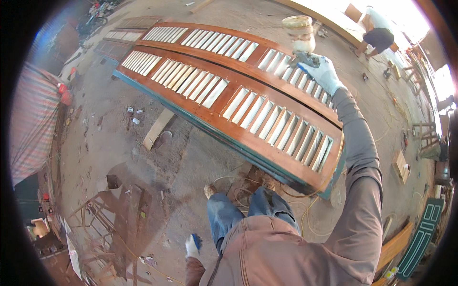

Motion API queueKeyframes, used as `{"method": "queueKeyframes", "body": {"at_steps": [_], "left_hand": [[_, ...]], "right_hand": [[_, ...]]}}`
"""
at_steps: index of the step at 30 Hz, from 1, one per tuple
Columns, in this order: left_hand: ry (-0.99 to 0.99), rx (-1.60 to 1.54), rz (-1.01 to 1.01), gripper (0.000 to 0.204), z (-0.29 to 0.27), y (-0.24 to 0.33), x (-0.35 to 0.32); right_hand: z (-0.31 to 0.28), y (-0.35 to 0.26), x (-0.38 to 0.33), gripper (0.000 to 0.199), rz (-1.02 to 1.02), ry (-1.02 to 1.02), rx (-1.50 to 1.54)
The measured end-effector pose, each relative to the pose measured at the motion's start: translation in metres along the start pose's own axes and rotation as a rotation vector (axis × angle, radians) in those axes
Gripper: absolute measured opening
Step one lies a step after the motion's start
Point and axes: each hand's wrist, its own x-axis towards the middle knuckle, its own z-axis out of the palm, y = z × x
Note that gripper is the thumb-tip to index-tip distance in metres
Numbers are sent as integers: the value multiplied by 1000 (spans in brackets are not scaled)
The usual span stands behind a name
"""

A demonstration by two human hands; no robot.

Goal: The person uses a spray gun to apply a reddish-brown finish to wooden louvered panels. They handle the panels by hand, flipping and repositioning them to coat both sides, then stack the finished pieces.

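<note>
From my remote seat, I hold the right arm stretched forward, right hand curled, left hand hanging low.

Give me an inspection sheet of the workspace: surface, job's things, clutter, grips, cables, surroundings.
Surface: brown, littered ground.
Job's things: two louvered panels side by side, brown with pale slats; spray gun with a cup on top, over the far one.
Clutter: loose plank and small white litter left of the panels; timber pile at lower left.
Grips: right grip, gloved, closed around the spray gun; left grip, gloved, hanging low, finger pose unclear.
Cables: yellowish hose by the panels' near end.
Surroundings: another person at upper right; checked cloth at left; green panel at lower right.
</note>
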Motion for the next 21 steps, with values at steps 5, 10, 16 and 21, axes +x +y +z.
{"method": "queueKeyframes", "body": {"at_steps": [5, 10, 16, 21], "left_hand": [[-244, 882, 727, 33, 68, -122, -93], [-56, 650, 309, 32, 104, -156, -124], [89, 747, 152, 40, 141, -42, -97], [-593, 569, 778, 82, 336, 200, -144]], "right_hand": [[-14, 78, 69, 44, -197, 290, -316], [-19, 115, 58, 43, -133, 355, -389], [-16, 71, -35, 39, -175, 130, 126], [-39, -5, -144, 31, -155, -89, 582]]}}
